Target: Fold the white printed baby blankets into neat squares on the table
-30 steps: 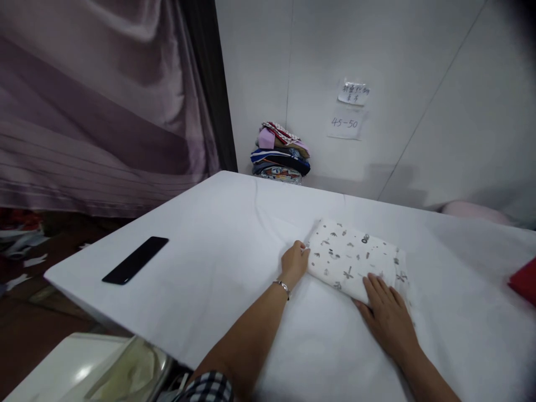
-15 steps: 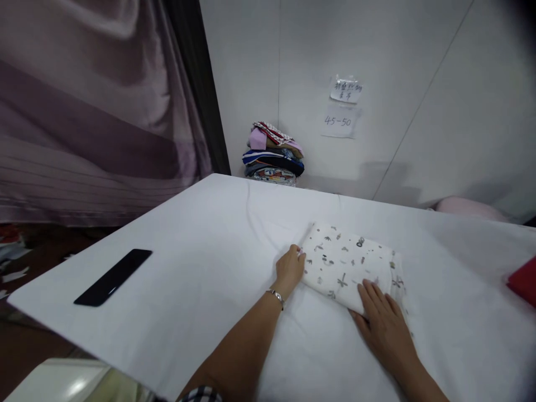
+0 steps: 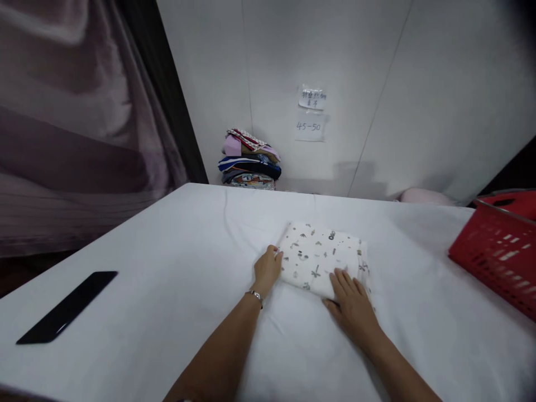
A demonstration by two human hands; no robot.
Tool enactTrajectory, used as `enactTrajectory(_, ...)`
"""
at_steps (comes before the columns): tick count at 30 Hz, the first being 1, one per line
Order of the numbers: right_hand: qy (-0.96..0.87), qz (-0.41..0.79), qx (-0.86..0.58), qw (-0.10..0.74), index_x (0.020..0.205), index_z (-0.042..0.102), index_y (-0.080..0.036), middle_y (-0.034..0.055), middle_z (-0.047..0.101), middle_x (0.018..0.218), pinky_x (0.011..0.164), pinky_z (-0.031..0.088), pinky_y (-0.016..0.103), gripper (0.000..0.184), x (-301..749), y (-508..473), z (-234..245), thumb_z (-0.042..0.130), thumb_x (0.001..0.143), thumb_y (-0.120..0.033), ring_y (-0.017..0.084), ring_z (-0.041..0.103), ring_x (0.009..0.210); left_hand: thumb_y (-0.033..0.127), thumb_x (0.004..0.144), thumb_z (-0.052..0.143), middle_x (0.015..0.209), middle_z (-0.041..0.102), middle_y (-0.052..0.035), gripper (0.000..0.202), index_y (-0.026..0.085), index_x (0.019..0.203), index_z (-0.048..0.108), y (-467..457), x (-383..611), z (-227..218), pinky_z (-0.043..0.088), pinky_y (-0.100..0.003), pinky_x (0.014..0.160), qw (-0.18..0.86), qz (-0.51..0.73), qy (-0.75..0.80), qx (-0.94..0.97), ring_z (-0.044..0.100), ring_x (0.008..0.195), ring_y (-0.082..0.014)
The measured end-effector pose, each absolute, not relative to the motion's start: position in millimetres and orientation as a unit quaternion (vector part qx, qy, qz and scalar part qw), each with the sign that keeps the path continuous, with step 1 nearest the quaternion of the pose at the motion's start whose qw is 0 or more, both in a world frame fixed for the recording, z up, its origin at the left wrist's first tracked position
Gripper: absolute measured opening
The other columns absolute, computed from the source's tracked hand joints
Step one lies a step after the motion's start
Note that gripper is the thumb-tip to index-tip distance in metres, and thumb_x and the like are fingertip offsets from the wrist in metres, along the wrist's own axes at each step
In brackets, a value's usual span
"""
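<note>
A white cloth [image 3: 320, 257] printed with small grey and brown figures lies folded into a flat rectangle in front of me. At its left edge my left hand [image 3: 268, 269] is closed, with thumb and fingers pinching the fabric; a bracelet circles that wrist. My right hand [image 3: 354, 306] rests flat over the near right part, fingers stretched out on the cloth and the thumb by its front edge. The undersides of the cloth's layers are hidden.
The cloth lies on a white-covered table [image 3: 176, 240]. A black flat slab [image 3: 67, 310] is at the left, and a red plastic basket [image 3: 498, 251] stands at the right. Folded fabrics [image 3: 251, 162] are piled against the wall, below paper signs [image 3: 310, 125]. A curtain [image 3: 75, 134] hangs on the left.
The view has swung to the right, so more of the red basket shows. Both hands keep their places on the folded cloth, which looks unchanged.
</note>
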State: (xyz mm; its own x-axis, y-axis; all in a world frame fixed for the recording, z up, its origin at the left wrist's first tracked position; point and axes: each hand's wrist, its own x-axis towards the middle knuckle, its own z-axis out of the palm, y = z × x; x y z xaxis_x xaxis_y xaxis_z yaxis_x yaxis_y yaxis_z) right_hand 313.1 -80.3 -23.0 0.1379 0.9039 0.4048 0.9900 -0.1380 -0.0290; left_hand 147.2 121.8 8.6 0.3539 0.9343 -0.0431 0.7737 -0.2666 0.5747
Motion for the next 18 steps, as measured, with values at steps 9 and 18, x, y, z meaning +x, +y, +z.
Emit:
enactTrajectory(9, -0.557, -0.07, -0.737, 0.376, 0.117, 0.058, -0.02, 0.0109, 0.059, 0.12, 0.097, 0.039, 0.044, 0.041, 333.8, -88.9, 1.6, 0.041, 0.087, -0.042, 0.024, 0.051, 0.114, 0.04, 0.09, 0.04, 0.087, 0.069, -0.0021, 0.025, 0.023, 0.105, 0.049, 120.5, 148.7, 17.7, 0.038, -0.025, 0.067, 0.245, 0.141, 0.548, 0.788, 0.064, 0.081, -0.0159)
enactTrajectory(18, -0.193, 0.148, -0.731, 0.638, 0.085, 0.061, -0.015, 0.0019, 0.062, 0.069, 0.047, 0.044, 0.026, 0.029, 396.4, -106.4, 5.6, 0.056, 0.066, -0.037, 0.012, 0.055, 0.05, 0.033, 0.088, 0.044, 0.122, 0.054, -0.0107, 0.03, 0.018, 0.113, 0.051, 90.7, 164.2, 36.4, 0.032, -0.035, 0.096, 0.067, 0.203, 0.481, 0.85, 0.046, 0.116, -0.0226)
